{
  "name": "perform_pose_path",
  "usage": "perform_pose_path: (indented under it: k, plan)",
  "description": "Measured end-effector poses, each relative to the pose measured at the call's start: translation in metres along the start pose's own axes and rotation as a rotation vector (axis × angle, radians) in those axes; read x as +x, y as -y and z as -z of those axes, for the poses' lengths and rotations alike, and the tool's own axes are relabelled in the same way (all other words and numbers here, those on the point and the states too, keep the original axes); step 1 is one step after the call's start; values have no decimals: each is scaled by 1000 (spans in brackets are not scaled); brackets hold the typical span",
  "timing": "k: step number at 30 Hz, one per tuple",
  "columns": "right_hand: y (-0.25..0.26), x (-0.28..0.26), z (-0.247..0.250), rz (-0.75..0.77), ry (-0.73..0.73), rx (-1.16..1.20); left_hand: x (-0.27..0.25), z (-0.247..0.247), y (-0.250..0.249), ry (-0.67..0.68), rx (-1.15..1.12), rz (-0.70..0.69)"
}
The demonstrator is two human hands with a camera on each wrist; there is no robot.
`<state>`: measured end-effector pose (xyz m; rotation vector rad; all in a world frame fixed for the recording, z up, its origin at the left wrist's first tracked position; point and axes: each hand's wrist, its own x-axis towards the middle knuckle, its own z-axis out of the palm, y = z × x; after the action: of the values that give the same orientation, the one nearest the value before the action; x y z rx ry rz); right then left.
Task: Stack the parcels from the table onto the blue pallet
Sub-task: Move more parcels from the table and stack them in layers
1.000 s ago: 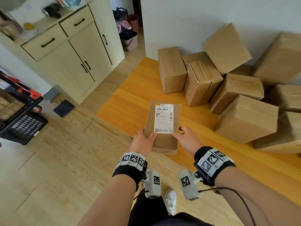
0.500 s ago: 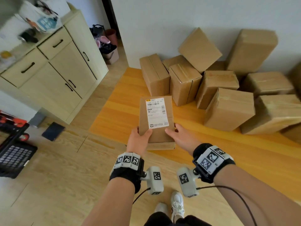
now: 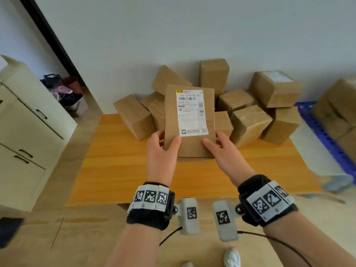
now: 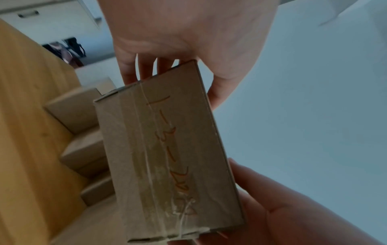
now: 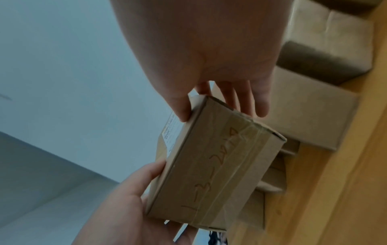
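Note:
I hold a flat brown parcel (image 3: 189, 143) with a white shipping label above the orange wooden table (image 3: 125, 170). My left hand (image 3: 162, 147) grips its near left corner, thumb on top. My right hand (image 3: 219, 149) grips the near right corner the same way. The left wrist view shows the parcel's taped end (image 4: 167, 157) with orange writing, and fingers (image 4: 146, 69) behind it. The right wrist view shows that end (image 5: 213, 165) with my thumb (image 5: 182, 106) on its edge. Several more parcels (image 3: 248, 122) are piled at the table's back. The blue pallet (image 3: 323, 135) lies at the right.
Brown boxes (image 3: 339, 112) stand on the pallet at the far right. A cream cabinet (image 3: 28, 122) is on the left, with bags and shoes (image 3: 63, 91) by the doorway behind it. A dark flat object (image 3: 9, 230) lies on the floor at the lower left.
The parcel has come up off the table and tilted with its label towards me, both hands still on it. The view has swung right, bringing the blue pallet into sight.

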<state>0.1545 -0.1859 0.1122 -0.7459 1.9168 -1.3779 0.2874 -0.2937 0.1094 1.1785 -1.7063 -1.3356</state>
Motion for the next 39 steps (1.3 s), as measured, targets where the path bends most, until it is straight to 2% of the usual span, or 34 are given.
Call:
perform_pose_path:
  k: [6,9,14,19,23,29,39]
  plan:
    - [-17,-21,88,-27,-205,43,-29,-82,-29,139,22,-82]
    - [-31,-33,141,-53,-262,51,-49,-133,-44,203,9,-93]
    - [-62,-52,244,-59,-342,71,-88,-237,-70,289,37,-98]
    - [-97,-80,355,-102,-444,71,-134,-347,-92,429,66,-97]
    - [-123,-95,425,-138,-504,34,-165,-415,-99,514,105,-124]
    - [-147,-94,499,-242,-580,24,-182,-489,-112,629,225,-155]
    - [-160,-60,589,-283,-643,-55,-162,-580,-130,815,418,-136]
